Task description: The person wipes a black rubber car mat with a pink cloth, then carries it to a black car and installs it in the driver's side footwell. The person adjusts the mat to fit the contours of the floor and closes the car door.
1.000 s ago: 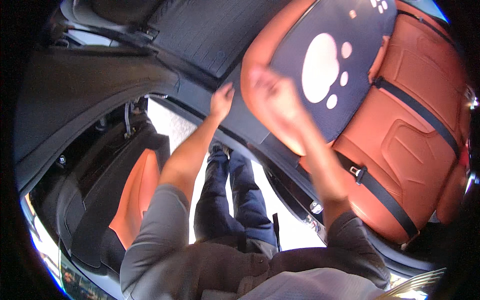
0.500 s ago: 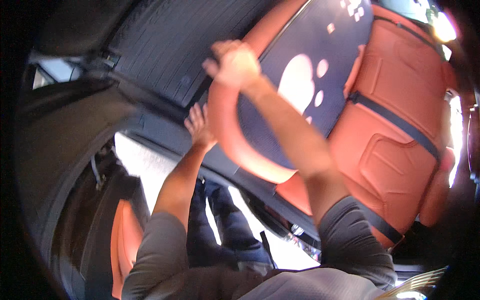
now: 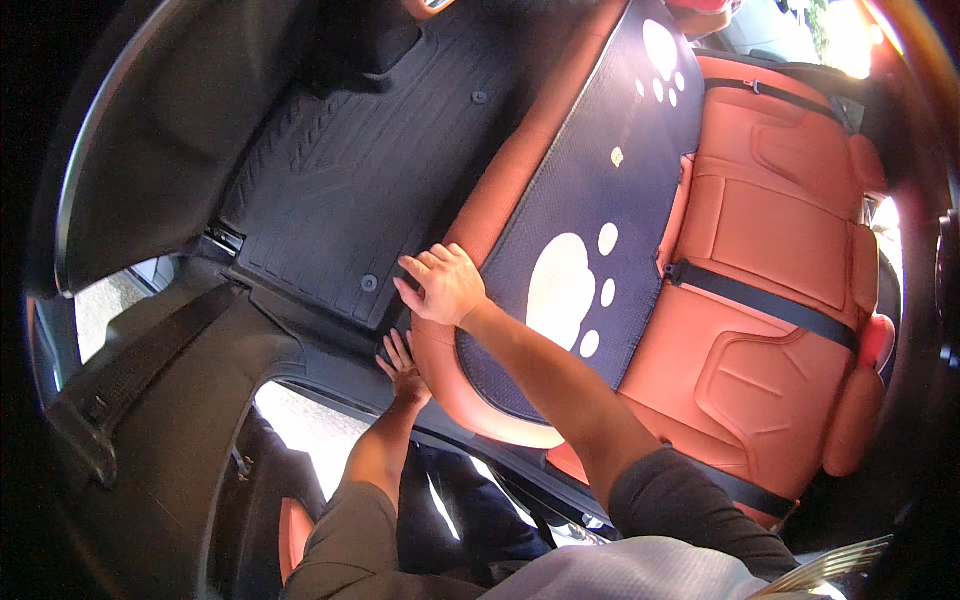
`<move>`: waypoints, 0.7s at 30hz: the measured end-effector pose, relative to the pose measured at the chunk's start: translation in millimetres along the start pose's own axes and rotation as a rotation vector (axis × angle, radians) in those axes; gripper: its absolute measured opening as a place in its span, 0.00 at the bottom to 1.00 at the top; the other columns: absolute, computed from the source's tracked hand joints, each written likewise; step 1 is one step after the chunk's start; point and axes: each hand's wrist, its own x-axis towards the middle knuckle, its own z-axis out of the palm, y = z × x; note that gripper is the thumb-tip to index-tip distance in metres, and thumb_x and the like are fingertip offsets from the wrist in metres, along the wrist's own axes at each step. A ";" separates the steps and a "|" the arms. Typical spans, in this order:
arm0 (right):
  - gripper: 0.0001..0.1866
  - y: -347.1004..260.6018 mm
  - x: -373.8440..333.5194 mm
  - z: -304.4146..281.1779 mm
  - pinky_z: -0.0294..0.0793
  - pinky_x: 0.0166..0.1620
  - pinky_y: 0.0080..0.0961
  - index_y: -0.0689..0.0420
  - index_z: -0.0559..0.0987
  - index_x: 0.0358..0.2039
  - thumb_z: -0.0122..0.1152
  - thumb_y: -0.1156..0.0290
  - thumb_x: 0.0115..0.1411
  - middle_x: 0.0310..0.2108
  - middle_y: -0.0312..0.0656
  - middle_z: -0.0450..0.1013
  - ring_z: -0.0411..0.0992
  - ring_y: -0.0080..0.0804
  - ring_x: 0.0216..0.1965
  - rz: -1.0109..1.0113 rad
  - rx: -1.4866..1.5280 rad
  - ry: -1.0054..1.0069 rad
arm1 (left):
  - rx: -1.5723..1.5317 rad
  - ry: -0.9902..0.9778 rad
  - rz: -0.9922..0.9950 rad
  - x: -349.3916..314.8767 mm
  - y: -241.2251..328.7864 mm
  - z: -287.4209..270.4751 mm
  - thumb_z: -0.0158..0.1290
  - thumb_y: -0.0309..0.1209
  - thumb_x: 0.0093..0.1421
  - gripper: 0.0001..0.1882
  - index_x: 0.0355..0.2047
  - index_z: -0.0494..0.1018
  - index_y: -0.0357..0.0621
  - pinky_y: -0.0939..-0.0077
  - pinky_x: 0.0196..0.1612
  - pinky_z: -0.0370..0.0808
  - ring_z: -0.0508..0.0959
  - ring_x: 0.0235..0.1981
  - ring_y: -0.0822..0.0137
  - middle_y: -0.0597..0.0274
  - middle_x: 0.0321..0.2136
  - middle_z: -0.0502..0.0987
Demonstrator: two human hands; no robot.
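My right hand (image 3: 445, 284) lies over the rounded front edge of the orange rear seat cushion (image 3: 440, 375), its thumb and fingers apart and reaching past the edge. Just below it, my left hand (image 3: 405, 372) has its fingers spread at the dark sill beside the ribbed black floor mat (image 3: 330, 200). It is next to the cushion's front corner, and the corner partly hides it. Neither hand has a loose thing in it. A dark blue seat pad (image 3: 590, 190) with white paw prints covers the cushion top.
The orange seat backrest (image 3: 770, 240) with black seat belts (image 3: 760, 305) rises on the right. At the left is the dark back of a front seat (image 3: 190, 120). Bright ground (image 3: 310, 430) shows through the door opening near my legs. A small yellowish spot (image 3: 617, 156) marks the pad.
The view has shifted, showing more of the floor mat and pad. My right hand has come nearer my left hand along the cushion edge. My left hand stays by the sill.
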 end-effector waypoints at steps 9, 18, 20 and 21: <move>0.15 6.5 1.0 1.4 0.65 0.36 0.31 0.55 0.79 0.32 0.63 0.57 0.52 0.22 0.36 0.70 0.69 0.33 0.30 0.003 0.048 0.046 | 0.033 -0.008 0.000 4.5 -2.6 1.3 0.48 0.58 0.56 0.53 0.69 0.35 0.42 0.24 0.60 0.32 0.26 0.68 0.35 0.37 0.68 0.25; 0.14 7.5 -4.0 1.2 0.63 0.36 0.31 0.55 0.79 0.30 0.63 0.57 0.52 0.21 0.36 0.68 0.67 0.33 0.29 0.000 0.057 0.101 | -0.006 -0.048 -0.003 1.2 -2.7 -4.5 0.47 0.56 0.57 0.50 0.70 0.39 0.44 0.24 0.61 0.37 0.29 0.69 0.35 0.37 0.68 0.28; 0.14 7.3 -5.1 1.4 0.64 0.36 0.31 0.56 0.79 0.30 0.62 0.57 0.52 0.21 0.36 0.69 0.68 0.33 0.30 0.005 0.054 0.093 | 0.000 -0.005 0.021 -0.3 -3.6 -7.7 0.48 0.55 0.57 0.49 0.69 0.40 0.43 0.26 0.61 0.39 0.32 0.69 0.36 0.38 0.68 0.31; 0.15 7.6 -4.8 1.5 0.64 0.36 0.31 0.56 0.79 0.30 0.62 0.57 0.52 0.22 0.36 0.70 0.68 0.34 0.30 0.006 0.063 0.104 | -0.017 0.049 0.047 -0.8 -4.8 -9.8 0.49 0.54 0.57 0.49 0.69 0.41 0.42 0.27 0.61 0.41 0.35 0.69 0.36 0.38 0.68 0.33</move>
